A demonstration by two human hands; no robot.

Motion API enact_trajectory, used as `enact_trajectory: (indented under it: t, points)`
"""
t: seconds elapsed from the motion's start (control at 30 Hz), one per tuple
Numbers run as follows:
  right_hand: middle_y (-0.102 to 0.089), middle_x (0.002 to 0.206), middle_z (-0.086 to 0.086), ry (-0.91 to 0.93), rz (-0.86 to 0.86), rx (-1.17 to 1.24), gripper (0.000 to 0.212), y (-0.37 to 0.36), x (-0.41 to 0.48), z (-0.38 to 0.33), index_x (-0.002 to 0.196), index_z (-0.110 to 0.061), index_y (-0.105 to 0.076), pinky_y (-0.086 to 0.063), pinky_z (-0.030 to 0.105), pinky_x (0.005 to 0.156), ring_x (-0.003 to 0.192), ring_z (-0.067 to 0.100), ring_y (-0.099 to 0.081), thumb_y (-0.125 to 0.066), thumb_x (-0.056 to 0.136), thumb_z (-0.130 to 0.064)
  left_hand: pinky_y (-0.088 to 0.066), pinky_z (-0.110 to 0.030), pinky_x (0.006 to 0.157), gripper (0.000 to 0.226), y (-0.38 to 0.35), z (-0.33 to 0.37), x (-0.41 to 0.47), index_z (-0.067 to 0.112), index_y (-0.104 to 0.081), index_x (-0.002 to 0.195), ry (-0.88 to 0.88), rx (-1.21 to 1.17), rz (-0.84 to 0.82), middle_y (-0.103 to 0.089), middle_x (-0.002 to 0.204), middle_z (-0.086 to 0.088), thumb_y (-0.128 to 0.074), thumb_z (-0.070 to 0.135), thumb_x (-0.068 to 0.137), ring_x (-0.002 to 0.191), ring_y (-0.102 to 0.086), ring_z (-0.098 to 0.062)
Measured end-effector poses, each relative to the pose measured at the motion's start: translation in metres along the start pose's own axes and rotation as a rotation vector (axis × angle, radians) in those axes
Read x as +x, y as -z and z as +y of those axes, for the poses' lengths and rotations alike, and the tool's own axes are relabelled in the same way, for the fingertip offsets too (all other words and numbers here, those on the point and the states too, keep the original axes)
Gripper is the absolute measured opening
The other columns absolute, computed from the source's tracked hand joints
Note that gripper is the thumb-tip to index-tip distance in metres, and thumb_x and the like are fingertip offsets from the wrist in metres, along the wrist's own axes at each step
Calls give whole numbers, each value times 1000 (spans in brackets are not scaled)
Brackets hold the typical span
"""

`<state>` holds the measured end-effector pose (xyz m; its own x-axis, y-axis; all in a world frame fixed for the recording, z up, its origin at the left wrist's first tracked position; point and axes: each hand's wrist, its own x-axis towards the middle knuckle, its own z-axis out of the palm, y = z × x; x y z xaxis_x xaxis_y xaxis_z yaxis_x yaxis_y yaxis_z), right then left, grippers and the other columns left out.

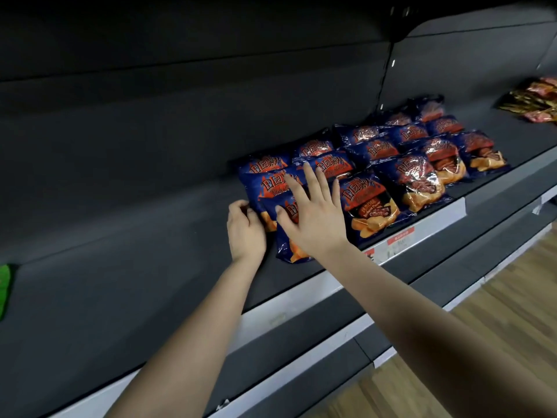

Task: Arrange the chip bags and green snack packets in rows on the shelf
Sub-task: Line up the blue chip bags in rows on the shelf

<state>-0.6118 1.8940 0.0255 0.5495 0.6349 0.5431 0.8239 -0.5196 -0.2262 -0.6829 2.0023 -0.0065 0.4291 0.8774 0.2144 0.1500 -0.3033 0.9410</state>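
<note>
We are squaring the leftmost row: our right hand (315, 218) lies flat, fingers spread wide, on the front bag (288, 251), while our left hand (245, 230) pinches a bag edge beside it. Next we likely need to nudge it level with the rows right of our hands. 1 green packet (4, 289) waits far left.

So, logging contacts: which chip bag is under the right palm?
The leftmost front bag; the right hand lies flat on it. Bags further right are untouched.

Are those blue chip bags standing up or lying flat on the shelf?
Lying flat: the chip bags rest face up on the shelf, overlapping in rows.
</note>
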Motion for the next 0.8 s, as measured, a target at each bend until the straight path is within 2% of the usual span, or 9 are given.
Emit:
enact_trajectory:
  t: [0.1, 0.17, 0.33, 0.57, 0.8]
  points:
    - [-10, 160, 9, 8, -116, -20, 71, -6, 5, 3, 150, -28, -26, -4, 51, 117, 147, 33, -6, -20, 87, -62, -41, -30, 88, 22, 0, 0, 1, 12, -47, 116, 9, 3, 4, -59, 115, -9, -36, 11, 97, 104, -54, -22]
    - [-14, 159, 9, 39, -134, -28, 75, -11, 4, 6, 149, -29, -27, -3, 51, 116, 146, 34, -8, -16, 84, -64, -41, -29, 88, 22, 0, 0, 1, 13, -47, 116, 16, 4, 1, -58, 116, -7, -36, 11, 97, 105, -54, -21]
    - [-24, 157, 7, 75, -129, -23, 71, -17, 6, 10, 146, -29, -34, -5, 52, 116, 145, 33, -15, -22, 84, -62, -42, -30, 88, 20, 0, 0, 1, 15, -47, 113, 13, -6, -3, -59, 115, -7, -36, 12, 97, 105, -55, -21]
    - [-19, 158, 0, 145, -214, 66, 72, -20, 14, 20, 147, -34, -32, -3, 48, 117, 147, 26, -11, -22, 80, -60, -45, -37, 93, 16, -1, -1, 1, 22, -45, 106, 12, -14, -20, -59, 114, -5, -37, 13, 96, 106, -55, -21]
    - [-15, 159, -1, 153, -235, 74, 73, -21, 16, 21, 147, -37, -28, -4, 48, 117, 147, 23, -10, -20, 79, -61, -44, -40, 95, 17, 0, -2, 1, 21, -46, 109, 9, -18, -24, -59, 115, -4, -37, 13, 96, 108, -54, -22]
